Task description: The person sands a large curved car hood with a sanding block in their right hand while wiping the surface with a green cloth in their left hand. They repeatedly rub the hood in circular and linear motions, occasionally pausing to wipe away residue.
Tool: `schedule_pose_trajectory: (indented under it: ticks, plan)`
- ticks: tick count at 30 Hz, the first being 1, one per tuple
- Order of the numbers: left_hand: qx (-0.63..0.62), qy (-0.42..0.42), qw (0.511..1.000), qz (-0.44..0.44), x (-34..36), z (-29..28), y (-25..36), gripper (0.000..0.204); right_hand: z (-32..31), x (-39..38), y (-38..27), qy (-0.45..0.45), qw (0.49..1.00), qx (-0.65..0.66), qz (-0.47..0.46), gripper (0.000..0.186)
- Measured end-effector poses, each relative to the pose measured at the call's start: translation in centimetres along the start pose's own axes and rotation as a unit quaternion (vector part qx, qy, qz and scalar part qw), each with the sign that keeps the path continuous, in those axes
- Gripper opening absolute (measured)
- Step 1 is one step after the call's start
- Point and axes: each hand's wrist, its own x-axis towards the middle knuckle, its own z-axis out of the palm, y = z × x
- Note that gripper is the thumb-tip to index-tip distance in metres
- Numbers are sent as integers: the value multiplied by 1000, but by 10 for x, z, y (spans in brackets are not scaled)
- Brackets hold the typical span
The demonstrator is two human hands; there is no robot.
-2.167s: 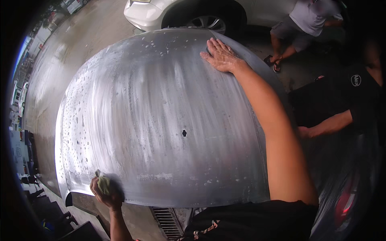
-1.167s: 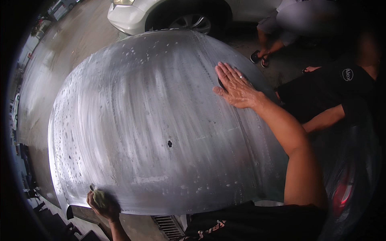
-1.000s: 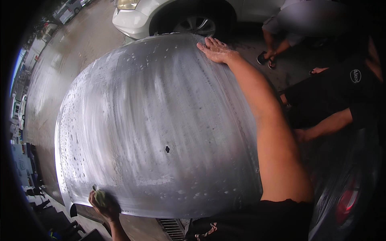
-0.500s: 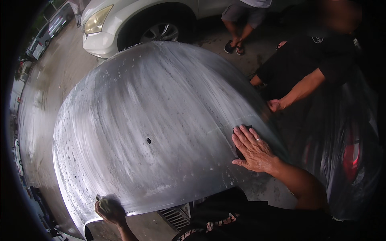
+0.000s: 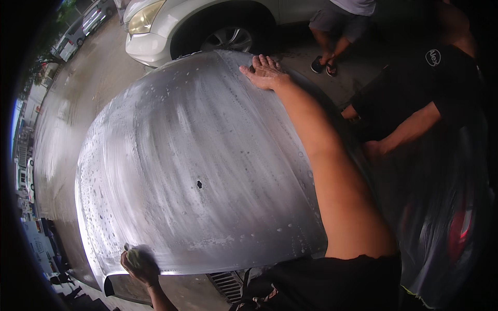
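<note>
A detached car hood (image 5: 171,155), grey and wet with milky streaks and droplets, spreads out before me. At its near left edge my left hand (image 5: 139,269) is closed around a greenish sponge (image 5: 136,256), partly hidden by the fingers. My right arm reaches across the hood to its far right edge. There my right hand (image 5: 265,75) lies flat, fingers extended, pressing on a dark sheet like sandpaper (image 5: 252,68). Only a sliver of that sheet shows beside the thumb. A small dark hole (image 5: 199,184) pierces the hood near its middle.
A white car (image 5: 155,44) stands just past the hood's far edge. At the right, a person in black (image 5: 410,88) has an arm near the hood's right side. Another person's legs (image 5: 332,46) show behind. Plastic sheeting (image 5: 441,207) covers something with a red lamp. A floor grate (image 5: 225,286) lies below.
My right hand has slid from the hood's near right side up to the far edge, arm now stretched out. My left hand stays with the sponge. The view has shifted slightly.
</note>
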Motion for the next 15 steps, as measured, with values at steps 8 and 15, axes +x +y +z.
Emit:
schedule_pose_trajectory:
  ticks: [8, 15]
  plan:
    - [-20, 26, 999, -29, -17, -7, -5, 47, -15, -353, 94, -22, 997, -61, -48, 99]
    - [-22, 13, 1000, -6, -20, -11, 2, 49, -26, -296, 107, -103, 993, 51, -36, 103]
